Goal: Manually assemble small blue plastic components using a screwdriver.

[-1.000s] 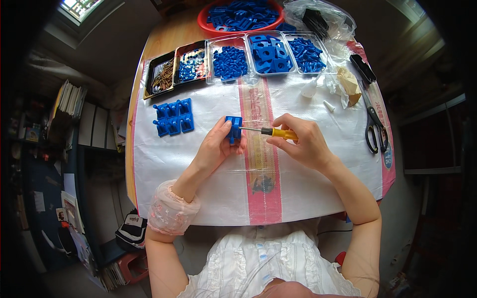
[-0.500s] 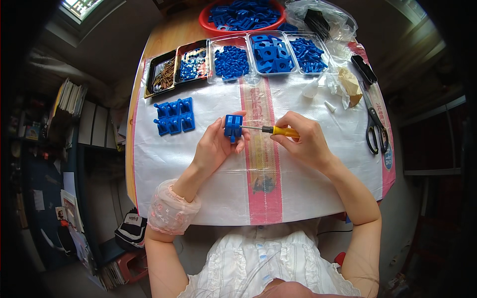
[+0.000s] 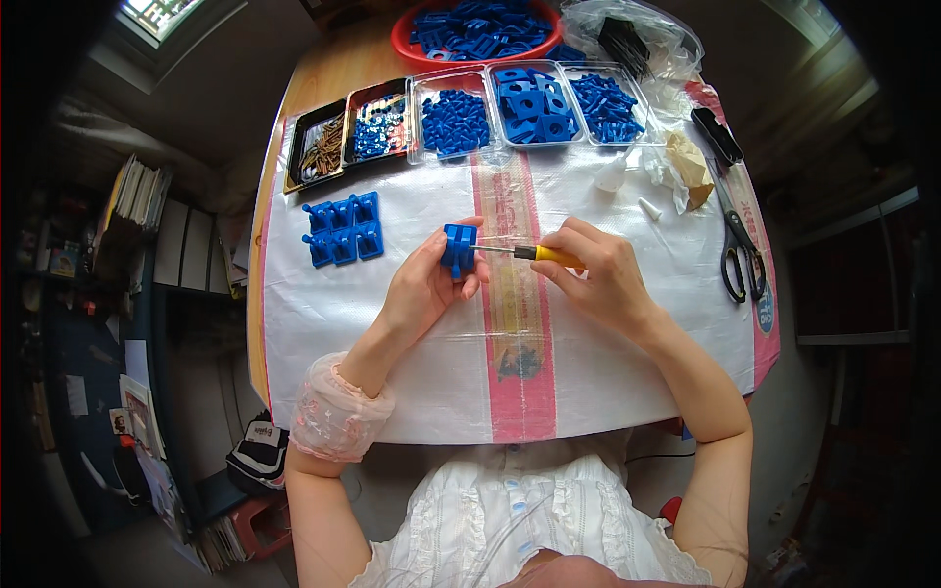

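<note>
My left hand (image 3: 423, 287) grips a small blue plastic block (image 3: 457, 249) above the middle of the white sheet (image 3: 323, 323). My right hand (image 3: 600, 274) holds a screwdriver with a yellow handle (image 3: 545, 256), and its metal shaft points left into the block's side. Several finished blue blocks (image 3: 343, 227) lie in a cluster to the left of my left hand.
Along the far edge stand clear trays of blue parts (image 3: 529, 103), a dark tray of screws (image 3: 319, 145) and a red bowl of blue parts (image 3: 470, 24). Black scissors (image 3: 735, 257) lie at the right, beside crumpled paper (image 3: 681, 162). A plastic bag (image 3: 637, 39) sits far right.
Both hands hold nearly the same pose; the block and screwdriver have shifted only slightly.
</note>
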A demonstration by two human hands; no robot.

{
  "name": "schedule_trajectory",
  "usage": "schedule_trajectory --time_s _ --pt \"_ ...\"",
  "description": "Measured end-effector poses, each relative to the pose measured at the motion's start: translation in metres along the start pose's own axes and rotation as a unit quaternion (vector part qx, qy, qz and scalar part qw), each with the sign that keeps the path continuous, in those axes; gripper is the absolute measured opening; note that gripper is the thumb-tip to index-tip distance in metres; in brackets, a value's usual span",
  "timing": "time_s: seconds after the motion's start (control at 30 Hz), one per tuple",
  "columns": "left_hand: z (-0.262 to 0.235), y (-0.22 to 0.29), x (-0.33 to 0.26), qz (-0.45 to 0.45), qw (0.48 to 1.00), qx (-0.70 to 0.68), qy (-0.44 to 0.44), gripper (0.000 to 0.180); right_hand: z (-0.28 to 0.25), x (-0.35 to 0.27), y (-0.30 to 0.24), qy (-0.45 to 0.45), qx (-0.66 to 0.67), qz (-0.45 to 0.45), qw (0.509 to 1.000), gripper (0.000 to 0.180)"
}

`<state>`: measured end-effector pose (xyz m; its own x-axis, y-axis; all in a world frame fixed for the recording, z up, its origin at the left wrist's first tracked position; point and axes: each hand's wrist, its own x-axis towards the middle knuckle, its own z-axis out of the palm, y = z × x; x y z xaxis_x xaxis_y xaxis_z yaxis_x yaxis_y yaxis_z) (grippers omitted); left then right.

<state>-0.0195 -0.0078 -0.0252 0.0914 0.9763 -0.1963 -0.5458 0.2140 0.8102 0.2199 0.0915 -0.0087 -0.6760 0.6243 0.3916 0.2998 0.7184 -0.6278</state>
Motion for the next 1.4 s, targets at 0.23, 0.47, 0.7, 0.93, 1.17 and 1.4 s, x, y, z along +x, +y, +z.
schedule_trajectory --time_s 0.23,0.47,0.7,0.93,1.17,1.4 --pt "0.0017 0.0018 -0.0017 0.003 1.000 0.011 -0.003 0.050 0.0034 -0.0017 0.0028 0.013 -0.006 -0.023 1.000 0.018" --pt "0.0017 0.0020 -0.0024 -0.002 1.000 0.014 -0.011 0.049 0.0037 -0.0045 0.0047 0.019 -0.042 -0.047 0.998 0.022" --pt "-0.0013 0.0008 -0.0015 -0.001 1.000 0.004 -0.004 0.049 -0.0004 -0.0016 -0.0015 -0.007 -0.055 -0.055 0.997 0.021" --pt "0.0006 0.0026 -0.0018 -0.006 1.000 0.007 0.001 0.049 -0.0015 0.0013 -0.0009 -0.011 -0.090 -0.084 0.992 0.019" --pt "0.0016 0.0040 -0.0030 -0.012 1.000 0.014 -0.007 0.049 0.0011 -0.0008 -0.0015 -0.001 -0.069 -0.066 0.995 0.022" --pt "0.0015 0.0032 -0.0022 -0.014 1.000 0.013 -0.005 0.049 0.0021 -0.0011 -0.0017 0.007 -0.042 -0.048 0.998 0.021"
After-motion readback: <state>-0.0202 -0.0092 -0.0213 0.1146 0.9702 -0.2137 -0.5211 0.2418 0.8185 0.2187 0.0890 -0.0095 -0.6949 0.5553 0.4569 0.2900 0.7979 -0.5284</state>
